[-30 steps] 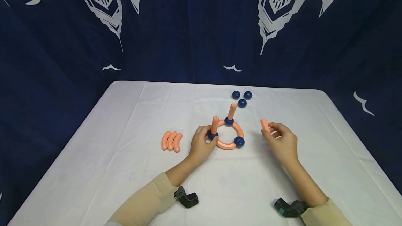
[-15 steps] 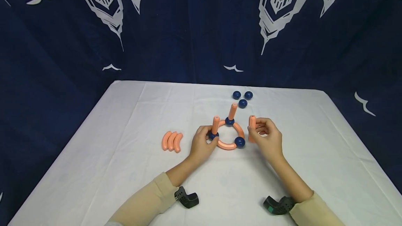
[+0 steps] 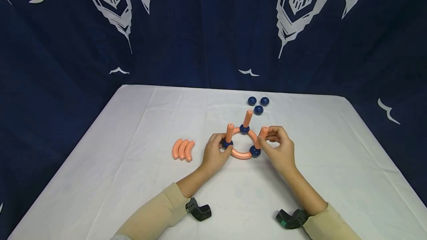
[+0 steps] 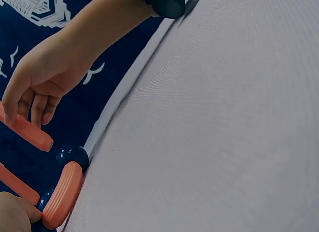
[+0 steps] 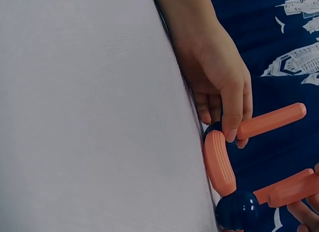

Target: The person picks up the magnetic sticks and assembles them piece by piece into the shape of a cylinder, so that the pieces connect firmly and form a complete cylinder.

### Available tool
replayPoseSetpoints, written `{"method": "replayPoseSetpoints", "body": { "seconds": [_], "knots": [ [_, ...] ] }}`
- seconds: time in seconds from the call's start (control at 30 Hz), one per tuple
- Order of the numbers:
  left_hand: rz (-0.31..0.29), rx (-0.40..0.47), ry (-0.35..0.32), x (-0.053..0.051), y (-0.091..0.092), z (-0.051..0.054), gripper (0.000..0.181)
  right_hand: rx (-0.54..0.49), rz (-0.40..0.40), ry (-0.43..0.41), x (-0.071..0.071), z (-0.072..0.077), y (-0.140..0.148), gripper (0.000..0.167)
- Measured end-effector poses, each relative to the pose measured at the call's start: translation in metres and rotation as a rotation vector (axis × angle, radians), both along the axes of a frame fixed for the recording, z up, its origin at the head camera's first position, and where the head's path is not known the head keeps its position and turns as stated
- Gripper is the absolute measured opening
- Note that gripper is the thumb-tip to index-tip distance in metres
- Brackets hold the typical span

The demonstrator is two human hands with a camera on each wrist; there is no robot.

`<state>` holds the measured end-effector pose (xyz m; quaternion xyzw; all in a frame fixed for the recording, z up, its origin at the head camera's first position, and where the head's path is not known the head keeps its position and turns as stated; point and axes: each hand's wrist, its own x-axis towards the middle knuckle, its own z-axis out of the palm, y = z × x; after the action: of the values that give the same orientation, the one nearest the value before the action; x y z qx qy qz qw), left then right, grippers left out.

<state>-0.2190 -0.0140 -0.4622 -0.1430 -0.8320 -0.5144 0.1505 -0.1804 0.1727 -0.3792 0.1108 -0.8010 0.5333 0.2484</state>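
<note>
Ring, head view: orange curved pieces joined through three navy balls; sits on the white-covered counter, between left hand and right hand.
Left hand, head view: thumb and fingers grip the left ball of the ring; left stick rises from that ball.
Far stick, head view: stands on the far ball, leaning slightly.
Right hand, head view: pinches the held stick, tilted, lower end at the right ball.
Loose curves, head view: three, side by side on the counter, left of the left hand.
Loose balls, head view: three, navy, close together beyond the ring.
Backdrop, head view: dark blue cloth, white building and bird shapes.
Right hand, left wrist view: thumb and fingers on the held stick; its end just beside the right ball, narrow gap showing.
Near curve, left wrist view: ribbed, spans left ball to right ball.
Left hand, left wrist view: partly cut off at lower left, beside the left ball.
Left hand, right wrist view: fingertips at the left ball, mostly hidden; left stick juts out beside them.
Right hand, right wrist view: cut off by the edge, fingers on the held stick; another orange piece partly hidden behind.
</note>
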Motion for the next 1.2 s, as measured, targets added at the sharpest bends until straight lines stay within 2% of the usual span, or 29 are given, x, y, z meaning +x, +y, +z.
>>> {"method": "replayPoseSetpoints", "body": {
  "seconds": [0.3, 0.6, 0.67, 0.8, 0.97, 1.2],
  "knots": [
    [-0.002, 0.000, 0.003, 0.000, 0.000, 0.001, 0.033, 0.029, -0.002, 0.064, 0.000, -0.003, -0.001, 0.026],
    [-0.011, 0.004, 0.006, 0.000, 0.000, 0.000, 0.032, 0.059, -0.023, 0.061, 0.002, -0.007, -0.002, 0.026],
    [-0.011, 0.005, 0.007, 0.000, 0.000, 0.000, 0.032, 0.056, -0.027, 0.067, 0.001, -0.009, -0.002, 0.026],
    [-0.006, 0.000, 0.003, -0.001, 0.000, 0.001, 0.032, 0.044, -0.030, 0.068, -0.009, -0.024, 0.004, 0.027],
    [-0.003, 0.000, 0.000, 0.000, 0.000, 0.001, 0.032, 0.059, -0.021, 0.019, -0.017, -0.041, 0.013, 0.027],
    [-0.006, 0.005, -0.004, 0.000, 0.000, 0.001, 0.031, 0.170, 0.037, -0.083, -0.021, -0.054, 0.021, 0.024]
  ]
}}
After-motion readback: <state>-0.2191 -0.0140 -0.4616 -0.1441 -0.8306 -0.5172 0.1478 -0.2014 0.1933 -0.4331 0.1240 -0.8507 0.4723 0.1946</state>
